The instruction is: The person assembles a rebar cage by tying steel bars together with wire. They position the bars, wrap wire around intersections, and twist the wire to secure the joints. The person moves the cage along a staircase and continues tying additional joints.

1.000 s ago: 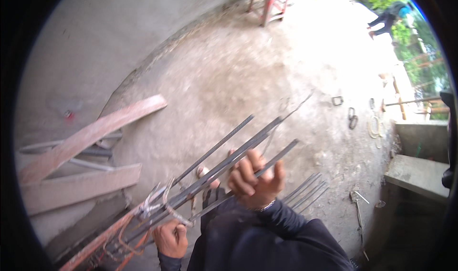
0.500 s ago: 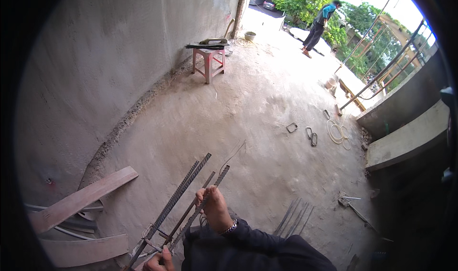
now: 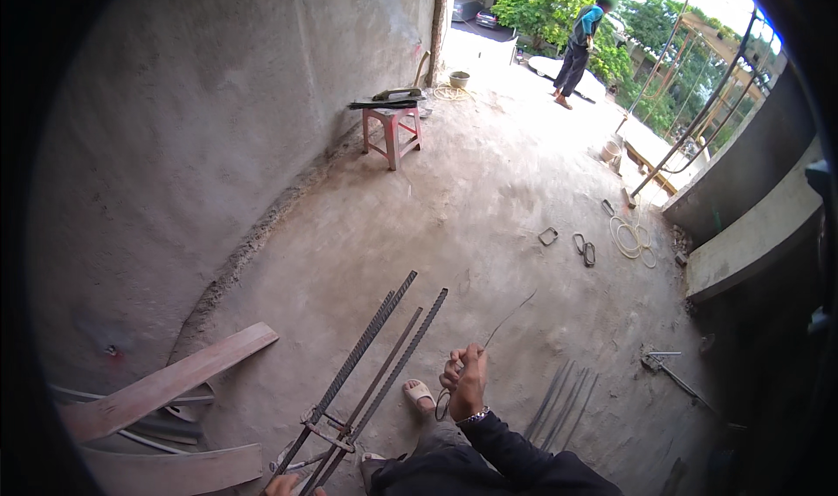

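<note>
A cage of ribbed steel bars [image 3: 371, 335] slants up from the lower left, its bars crossed by a squarish steel stirrup [image 3: 328, 433]. At the bottom edge my left hand [image 3: 284, 485] is closed around the lower part of the cage, mostly cut off by the frame. My right hand [image 3: 467, 378], right of the bars and apart from them, is closed on a thin wire [image 3: 506, 319]. The wire's free end points up and right, and a dark loop [image 3: 443, 404] hangs below the fingers.
Planks [image 3: 179, 378] lie at left over pipes. Loose bars [image 3: 563, 404] and several stirrups [image 3: 583, 250] lie on the concrete floor, near a pale hose coil [image 3: 630, 237]. A red stool [image 3: 393, 134] bearing tools stands by the wall. Another person [image 3: 576, 51] stands at the far opening.
My right hand has left the bars and moved right with the wire. The view has shifted slightly, and my sandalled foot now shows beside the cage.
</note>
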{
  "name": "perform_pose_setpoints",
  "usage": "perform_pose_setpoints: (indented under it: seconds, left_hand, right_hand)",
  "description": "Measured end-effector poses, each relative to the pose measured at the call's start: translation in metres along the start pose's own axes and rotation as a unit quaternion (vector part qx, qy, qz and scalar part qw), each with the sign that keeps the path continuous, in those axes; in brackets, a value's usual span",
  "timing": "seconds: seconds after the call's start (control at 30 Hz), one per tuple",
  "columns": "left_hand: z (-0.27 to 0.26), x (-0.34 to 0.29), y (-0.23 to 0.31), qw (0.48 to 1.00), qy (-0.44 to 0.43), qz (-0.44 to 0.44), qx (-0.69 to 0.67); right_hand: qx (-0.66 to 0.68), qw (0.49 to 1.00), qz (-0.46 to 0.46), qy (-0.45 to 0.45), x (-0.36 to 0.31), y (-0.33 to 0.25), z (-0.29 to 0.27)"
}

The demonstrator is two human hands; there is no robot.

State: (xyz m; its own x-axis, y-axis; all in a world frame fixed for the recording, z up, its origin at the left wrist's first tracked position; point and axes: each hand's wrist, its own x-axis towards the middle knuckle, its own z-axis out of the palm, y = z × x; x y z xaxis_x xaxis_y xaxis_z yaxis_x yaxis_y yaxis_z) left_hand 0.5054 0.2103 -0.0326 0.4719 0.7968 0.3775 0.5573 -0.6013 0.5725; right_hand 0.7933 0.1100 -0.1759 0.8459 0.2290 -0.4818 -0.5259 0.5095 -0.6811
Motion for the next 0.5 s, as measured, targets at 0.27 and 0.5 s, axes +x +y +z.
perform_pose_setpoints:
  seconds: [0.27, 0.5]
  left_hand:
    - [-0.094, -0.093, -0.101, 0.968, 0.242, 0.054, -0.019]
    - [-0.124, -0.141, -0.143, 0.993, 0.116, -0.037, 0.003]
  right_hand:
    - [0.038, 0.982, -0.178, -0.049, -0.116, 0.037, -0.006]
    - [-0.1, 0.952, -0.273, -0.101, -0.26, 0.112, -0.035]
